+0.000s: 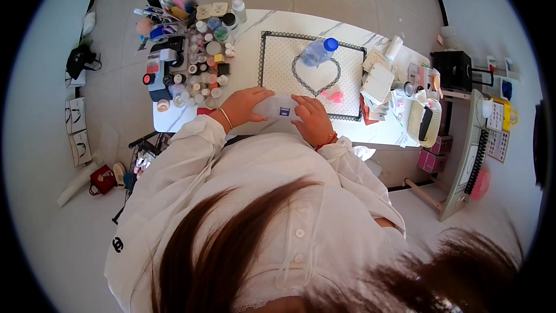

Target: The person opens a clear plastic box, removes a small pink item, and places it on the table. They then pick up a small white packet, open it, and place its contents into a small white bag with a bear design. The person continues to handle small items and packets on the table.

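Observation:
Between my hands, at the near edge of the table, is a clear plastic container (273, 105) with a small blue and white label. My left hand (244, 106) grips its left end, the thumb below and fingers above. The right end is held by my right hand (312, 117), its fingers curled. Just beyond lies a dotted mat (278, 56) with black lace trim and a heart outline. A clear water bottle (316, 54) with a blue cap is on the mat, and small pink pieces (334, 95) lie near the heart's lower tip.
Many small jars (204, 74) crowd the left of the marble-patterned table (256, 21), with brushes (165, 13) behind them. Cards and papers (377, 82) are piled right of the mat. A cream basket (423, 124) holding a black item sits at the right end. Long hair hangs across my front.

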`<action>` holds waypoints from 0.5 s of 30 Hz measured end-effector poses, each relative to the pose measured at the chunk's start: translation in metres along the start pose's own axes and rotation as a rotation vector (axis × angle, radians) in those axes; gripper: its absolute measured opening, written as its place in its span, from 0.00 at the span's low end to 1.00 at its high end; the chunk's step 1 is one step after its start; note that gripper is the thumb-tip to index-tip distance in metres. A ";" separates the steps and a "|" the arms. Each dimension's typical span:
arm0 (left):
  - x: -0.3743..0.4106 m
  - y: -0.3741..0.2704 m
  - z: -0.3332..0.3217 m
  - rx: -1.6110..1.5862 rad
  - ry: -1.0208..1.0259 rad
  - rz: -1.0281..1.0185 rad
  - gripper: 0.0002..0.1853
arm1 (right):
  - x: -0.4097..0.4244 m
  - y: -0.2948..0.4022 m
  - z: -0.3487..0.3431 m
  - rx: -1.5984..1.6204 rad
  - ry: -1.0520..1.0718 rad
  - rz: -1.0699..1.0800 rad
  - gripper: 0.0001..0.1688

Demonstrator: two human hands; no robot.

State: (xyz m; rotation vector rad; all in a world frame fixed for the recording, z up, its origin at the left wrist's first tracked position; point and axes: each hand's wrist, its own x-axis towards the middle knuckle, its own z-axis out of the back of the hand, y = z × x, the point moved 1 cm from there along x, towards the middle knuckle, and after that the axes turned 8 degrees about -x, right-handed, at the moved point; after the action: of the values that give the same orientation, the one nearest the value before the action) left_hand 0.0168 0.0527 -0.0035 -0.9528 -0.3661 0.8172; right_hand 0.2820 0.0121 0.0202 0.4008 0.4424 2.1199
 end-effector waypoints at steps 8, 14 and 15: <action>0.001 0.002 -0.001 -0.022 -0.006 -0.037 0.37 | -0.001 0.001 0.003 0.117 -0.024 -0.077 0.26; 0.006 -0.020 -0.005 0.325 -0.013 -0.045 0.36 | 0.001 0.000 0.001 0.179 -0.022 -0.106 0.28; 0.008 -0.019 -0.008 0.299 -0.005 -0.046 0.37 | 0.002 -0.001 0.002 0.192 -0.023 -0.115 0.28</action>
State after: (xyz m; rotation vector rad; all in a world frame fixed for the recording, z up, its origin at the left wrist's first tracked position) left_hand 0.0353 0.0478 0.0073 -0.6611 -0.2602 0.8069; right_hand 0.2825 0.0146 0.0213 0.4966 0.6430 1.9670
